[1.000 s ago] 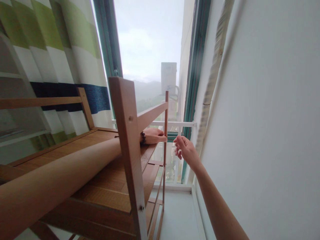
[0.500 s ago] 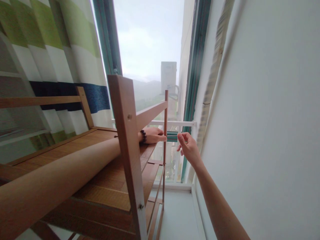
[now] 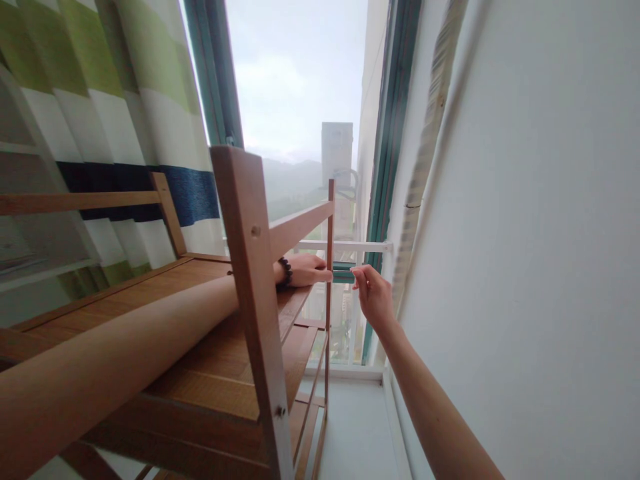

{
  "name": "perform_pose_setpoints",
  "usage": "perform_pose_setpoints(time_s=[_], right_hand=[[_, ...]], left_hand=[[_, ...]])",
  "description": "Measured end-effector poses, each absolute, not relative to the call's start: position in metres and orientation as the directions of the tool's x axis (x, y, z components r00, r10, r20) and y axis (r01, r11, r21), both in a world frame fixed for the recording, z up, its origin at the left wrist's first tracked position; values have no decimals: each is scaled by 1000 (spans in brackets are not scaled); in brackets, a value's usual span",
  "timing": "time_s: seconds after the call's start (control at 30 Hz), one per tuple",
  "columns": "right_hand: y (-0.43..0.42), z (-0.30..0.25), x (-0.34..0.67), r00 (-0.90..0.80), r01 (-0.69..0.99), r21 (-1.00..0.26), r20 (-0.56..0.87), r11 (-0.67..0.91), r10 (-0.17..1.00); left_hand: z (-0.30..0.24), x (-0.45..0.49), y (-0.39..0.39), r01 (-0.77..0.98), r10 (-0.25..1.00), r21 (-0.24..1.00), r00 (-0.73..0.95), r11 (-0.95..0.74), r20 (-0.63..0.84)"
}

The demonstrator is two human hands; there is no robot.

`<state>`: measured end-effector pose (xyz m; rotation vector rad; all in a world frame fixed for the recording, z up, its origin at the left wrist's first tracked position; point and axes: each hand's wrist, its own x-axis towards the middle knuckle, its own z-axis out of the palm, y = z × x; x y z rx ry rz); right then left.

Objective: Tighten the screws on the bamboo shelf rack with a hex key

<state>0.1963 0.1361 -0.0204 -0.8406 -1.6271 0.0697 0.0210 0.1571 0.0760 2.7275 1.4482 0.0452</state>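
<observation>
A wooden shelf rack (image 3: 250, 280) with several slatted tiers fills the left and middle of the view. My left arm lies along its top tier, a dark bead bracelet (image 3: 286, 271) on the wrist. My left hand (image 3: 309, 269) rests at the tier's far end, fingers together and touching the thin far post (image 3: 329, 267); whether it grips anything is hidden. My right hand (image 3: 373, 297) hovers just right of that post, between rack and wall, thumb and fingertips pinched near a white rail (image 3: 350, 247). What the pinch holds is too small to make out.
A white wall (image 3: 525, 233) runs close along the right. A tall window with green frames (image 3: 385, 167) stands ahead, and a striped green, white and blue curtain (image 3: 115, 120) hangs at the left. A narrow strip of pale floor (image 3: 355, 427) lies between rack and wall.
My right hand has risen a little toward the far post and its fingers have drawn from loosely spread into a pinch. My left hand has stayed at the tier's end.
</observation>
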Motion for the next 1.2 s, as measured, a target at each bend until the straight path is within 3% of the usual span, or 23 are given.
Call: perform_pose_setpoints(time_s=[0.23, 0.33, 0.7, 0.87, 1.03, 1.2], right_hand=[[137, -30, 199, -68, 334, -589, 764, 736, 641], [135, -32, 200, -136, 341, -549, 774, 763, 618], [139, -19, 204, -142, 520, -357, 860, 776, 490], [136, -17, 203, -146, 517, -368, 852, 773, 503], [133, -24, 199, -96, 506, -424, 837, 751, 538], [129, -23, 200, 157, 446, -550, 825, 706, 543]], left_hand=[[76, 23, 155, 853, 855, 59, 518, -518, 17], [76, 23, 156, 860, 861, 60, 508, -508, 6], [77, 26, 154, 877, 877, 16, 481, -481, 1], [76, 25, 155, 884, 884, 18, 467, -467, -3], [78, 26, 153, 885, 885, 26, 466, -465, -26], [79, 26, 147, 879, 879, 28, 477, -476, -10]])
